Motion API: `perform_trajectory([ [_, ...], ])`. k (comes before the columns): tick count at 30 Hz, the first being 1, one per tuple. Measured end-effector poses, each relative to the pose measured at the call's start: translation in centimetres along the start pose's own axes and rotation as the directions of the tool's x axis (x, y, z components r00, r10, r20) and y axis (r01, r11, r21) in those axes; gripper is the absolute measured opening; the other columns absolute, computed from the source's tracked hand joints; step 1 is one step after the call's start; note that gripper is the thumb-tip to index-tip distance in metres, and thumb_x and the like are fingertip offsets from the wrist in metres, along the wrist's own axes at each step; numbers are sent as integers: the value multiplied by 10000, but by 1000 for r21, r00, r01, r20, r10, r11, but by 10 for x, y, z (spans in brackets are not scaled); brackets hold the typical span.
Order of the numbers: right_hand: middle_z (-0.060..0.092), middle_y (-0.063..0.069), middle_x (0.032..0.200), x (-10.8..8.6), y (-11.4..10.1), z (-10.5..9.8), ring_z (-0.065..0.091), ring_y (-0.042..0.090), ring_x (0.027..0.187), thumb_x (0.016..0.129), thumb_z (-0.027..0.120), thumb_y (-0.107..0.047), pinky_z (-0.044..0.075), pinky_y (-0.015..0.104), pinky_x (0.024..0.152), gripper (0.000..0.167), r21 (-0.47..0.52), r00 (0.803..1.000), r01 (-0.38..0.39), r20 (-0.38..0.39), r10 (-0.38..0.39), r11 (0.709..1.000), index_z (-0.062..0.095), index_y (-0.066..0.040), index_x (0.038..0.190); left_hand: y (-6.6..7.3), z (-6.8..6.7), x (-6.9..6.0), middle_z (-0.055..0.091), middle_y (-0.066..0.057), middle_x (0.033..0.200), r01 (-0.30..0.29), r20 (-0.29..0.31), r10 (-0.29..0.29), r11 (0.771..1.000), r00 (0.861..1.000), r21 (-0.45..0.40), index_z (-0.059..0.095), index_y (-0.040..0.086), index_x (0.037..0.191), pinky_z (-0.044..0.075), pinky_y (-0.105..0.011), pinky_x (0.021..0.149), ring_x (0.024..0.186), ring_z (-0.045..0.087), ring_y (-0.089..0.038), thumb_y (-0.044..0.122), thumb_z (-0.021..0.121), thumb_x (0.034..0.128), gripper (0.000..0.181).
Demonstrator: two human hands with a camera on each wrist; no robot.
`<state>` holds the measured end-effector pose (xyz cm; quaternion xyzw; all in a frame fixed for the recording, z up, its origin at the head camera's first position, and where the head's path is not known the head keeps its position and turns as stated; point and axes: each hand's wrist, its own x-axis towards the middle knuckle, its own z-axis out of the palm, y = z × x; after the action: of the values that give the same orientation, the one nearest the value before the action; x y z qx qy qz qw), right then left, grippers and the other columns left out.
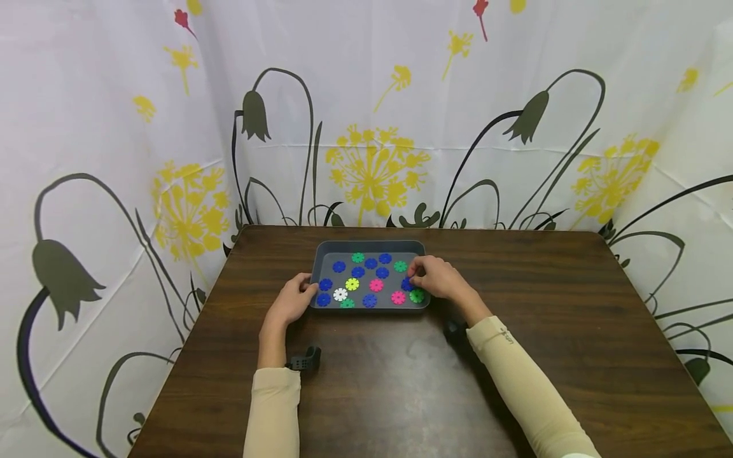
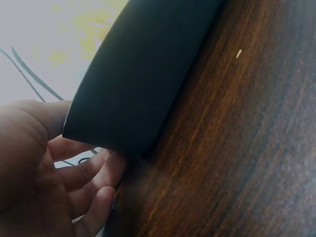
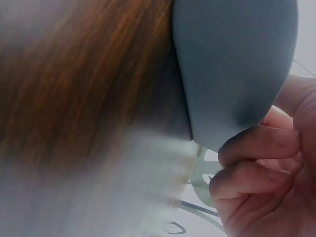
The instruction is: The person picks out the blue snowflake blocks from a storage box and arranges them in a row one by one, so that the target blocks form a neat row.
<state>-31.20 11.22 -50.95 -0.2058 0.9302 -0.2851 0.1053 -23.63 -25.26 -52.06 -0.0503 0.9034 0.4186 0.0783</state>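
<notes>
"Which piece is the right hand (image 1: pixel 439 278) at?"

"A blue notched disc (image 1: pixel 407 285) inside the grey tray (image 1: pixel 371 245), by its right end. The fingertips partly cover it."

"Are they clamped on it?"

"I cannot tell. Thumb and forefinger come close together over it, but the tray's wall hides their tips from the right wrist camera. Other fingers (image 3: pixel 256 145) show curled beside that wall."

"How would such a disc handle?"

"It looks like thin plastic, so I'd expect it light, stiff, slightly slick and not very fragile. I'd pinch it by opposite edges, where the notches give some bite; lying flat, it may be awkward to get under."

"And the tray?"

"Stiff and fairly light, I'd judge, so it could slide on the tabletop (image 1: pixel 378 381). The left hand (image 1: pixel 291 299) grips its left end, thumb at the rim. That rim seems the sensible hold."

"What else is in there?"

"A green disc (image 1: pixel 416 296) just beside the blue one, nearer the tray's front right corner; a pink disc (image 1: pixel 397 297) left of that; and in the tray's left half a yellow disc (image 1: pixel 352 284) and a white disc (image 1: pixel 340 294)."

"Any writing?"

"Small dark lettering (image 1: pixel 506 336) on the right sleeve (image 1: pixel 527 385), to the tray's front right. I can't read it, and I see no label on the tray."
</notes>
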Motion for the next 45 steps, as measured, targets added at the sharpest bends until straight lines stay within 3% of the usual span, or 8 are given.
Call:
perform_trajectory([
  [4,757,-13,988,-2,3,-2,667,198,926,1013,754,-213,543,451,888,41,35,999,19,-32,-18,999,742,-176,1002,-2,2,1,616,-227,1348,8,1,-8,1000,1000,-5,475,-4,1566,465,-556,1100,1203,556,-356,285,510,1141,515],
  [9,746,33,977,-2,10,-4,657,198,959,1019,743,-166,531,401,916,69,167,993,97,-80,-84,981,749,-113,975,-5,4,1,621,-236,1386,9,7,-8,1000,1000,-19,468,4,1574,452,-588,1156,1242,563,-364,296,512,1143,522],
  [15,734,76,1025,-8,16,-14,640,225,978,1027,725,-156,519,337,843,64,288,987,78,-157,-34,954,740,-95,1015,-7,2,3,604,-233,1372,-13,54,14,1000,998,-27,444,-11,1585,466,-562,1117,1233,557,-358,317,504,1150,548],
  [25,736,134,1064,-16,36,-36,680,251,959,1038,707,-141,519,326,812,106,358,976,52,-215,28,932,724,-42,1072,-13,-16,0,556,-274,1459,-55,102,55,998,993,-5,395,21,1631,441,-654,1175,1343,535,-428,361,478,1158,588],
  [28,734,147,1061,-20,45,-41,675,284,969,1042,708,-146,524,311,812,141,384,975,28,-216,60,923,726,-16,1094,-14,-15,-2,576,-264,1422,-73,110,73,997,991,-4,408,16,1623,463,-639,1148,1315,555,-415,339,490,1156,573],
  [33,633,52,847,-23,58,-46,563,183,717,1055,693,-174,459,253,651,242,491,966,-65,-185,178,869,733,53,1128,-15,-12,-1,578,-249,1392,-83,113,84,996,990,-12,409,17,1622,480,-616,1110,1279,569,-397,329,496,1157,566],
  [39,641,38,968,-21,65,-51,498,99,692,1050,678,-232,438,253,663,336,567,924,-242,-112,365,787,743,59,1204,-15,-12,-1,576,-249,1388,-77,112,78,997,991,-14,406,16,1623,479,-612,1117,1269,564,-392,331,493,1157,568],
  [45,696,55,962,-15,71,-51,497,88,662,1037,696,-235,433,242,617,346,578,896,-313,-84,437,753,756,43,1235,-15,-12,0,576,-255,1390,-79,107,80,997,991,-12,414,11,1616,481,-604,1111,1268,562,-396,329,493,1157,563],
])
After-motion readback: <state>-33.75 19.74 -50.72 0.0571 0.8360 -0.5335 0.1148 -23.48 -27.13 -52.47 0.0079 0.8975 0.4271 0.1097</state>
